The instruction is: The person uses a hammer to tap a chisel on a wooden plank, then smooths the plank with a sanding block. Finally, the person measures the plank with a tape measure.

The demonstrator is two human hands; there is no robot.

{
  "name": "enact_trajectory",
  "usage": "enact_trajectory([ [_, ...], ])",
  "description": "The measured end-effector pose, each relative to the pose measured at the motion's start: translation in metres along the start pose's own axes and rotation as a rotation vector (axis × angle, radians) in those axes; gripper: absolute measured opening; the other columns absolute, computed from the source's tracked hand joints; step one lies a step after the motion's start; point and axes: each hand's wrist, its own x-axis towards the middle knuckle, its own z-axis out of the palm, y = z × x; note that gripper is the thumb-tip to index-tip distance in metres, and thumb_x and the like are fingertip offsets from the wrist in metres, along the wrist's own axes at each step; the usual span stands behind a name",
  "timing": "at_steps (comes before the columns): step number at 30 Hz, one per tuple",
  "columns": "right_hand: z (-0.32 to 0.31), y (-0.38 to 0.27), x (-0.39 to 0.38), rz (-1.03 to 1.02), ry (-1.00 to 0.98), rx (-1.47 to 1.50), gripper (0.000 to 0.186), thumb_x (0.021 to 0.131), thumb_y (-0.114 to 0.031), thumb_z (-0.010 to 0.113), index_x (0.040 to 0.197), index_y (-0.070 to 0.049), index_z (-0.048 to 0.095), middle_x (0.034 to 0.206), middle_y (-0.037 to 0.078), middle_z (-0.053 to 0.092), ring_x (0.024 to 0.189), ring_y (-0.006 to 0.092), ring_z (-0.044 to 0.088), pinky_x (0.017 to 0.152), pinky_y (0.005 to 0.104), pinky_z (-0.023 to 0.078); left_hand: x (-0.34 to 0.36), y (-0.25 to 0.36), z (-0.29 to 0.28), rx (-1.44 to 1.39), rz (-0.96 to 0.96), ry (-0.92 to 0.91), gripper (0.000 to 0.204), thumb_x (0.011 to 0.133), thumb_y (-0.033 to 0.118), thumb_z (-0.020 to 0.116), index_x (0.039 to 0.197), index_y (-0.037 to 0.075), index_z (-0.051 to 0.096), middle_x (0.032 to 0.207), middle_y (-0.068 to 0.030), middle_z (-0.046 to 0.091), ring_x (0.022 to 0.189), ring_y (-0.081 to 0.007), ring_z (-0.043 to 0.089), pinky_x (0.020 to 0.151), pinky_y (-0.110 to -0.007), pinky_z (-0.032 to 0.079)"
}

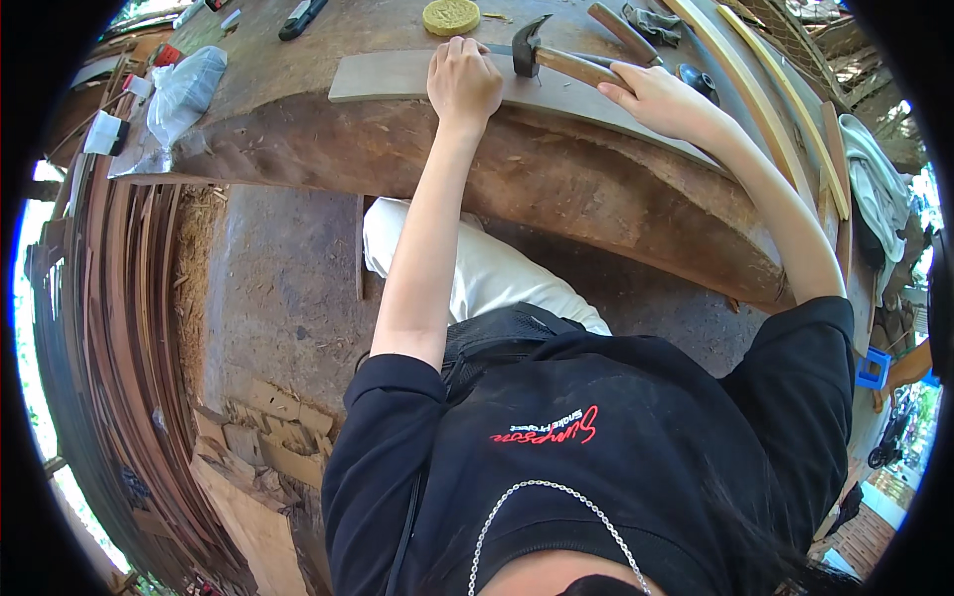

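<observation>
My right hand [664, 99] is closed round the wooden handle of a claw hammer [568, 66]. The dark hammer head is just right of my left hand, over a flat greyish wooden board [383, 77]. My left hand [464, 83] is closed in a fist at the board, with its fingers turned away, so what it grips is hidden. A thin bluish-grey edge shows beside its fingers. The board lies along the near edge of a thick wooden workbench [596, 169].
Beyond the hands are a yellow round block [451, 16], a wooden handle [624, 34] and a black cutter-like tool [301, 18]. A clear plastic bag [186, 91] sits at the left end. Long wood strips [755, 99] lie right; stacked planks [109, 328] stand left.
</observation>
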Motion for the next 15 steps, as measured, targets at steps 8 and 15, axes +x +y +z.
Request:
enact_trajectory([
  [8,0.01,-0.009,-0.013,0.073,-0.002,0.136,0.044,0.097,-0.041,0.04,0.103,0.0,0.053,0.098,0.026,0.062,0.097,0.0434,0.057,0.083,0.0484,0.045,0.001,0.001,-0.001,0.035,-0.038,-0.034,0.022,0.082,0.013,0.044,0.087,0.008,0.065,0.093,-0.0061,0.063,0.097,-0.0239,0.056,0.089,-0.035,0.043],
  [15,0.015,-0.016,-0.022,0.105,-0.008,0.241,0.042,0.097,-0.04,0.041,0.102,0.0,0.05,0.089,0.023,0.061,0.086,0.0391,0.06,0.077,0.0463,0.045,-0.001,0.0,-0.001,0.065,-0.036,-0.012,0.021,0.082,0.012,0.045,0.085,0.008,0.065,0.092,-0.0063,0.063,0.096,-0.0236,0.057,0.089,-0.035,0.042],
])
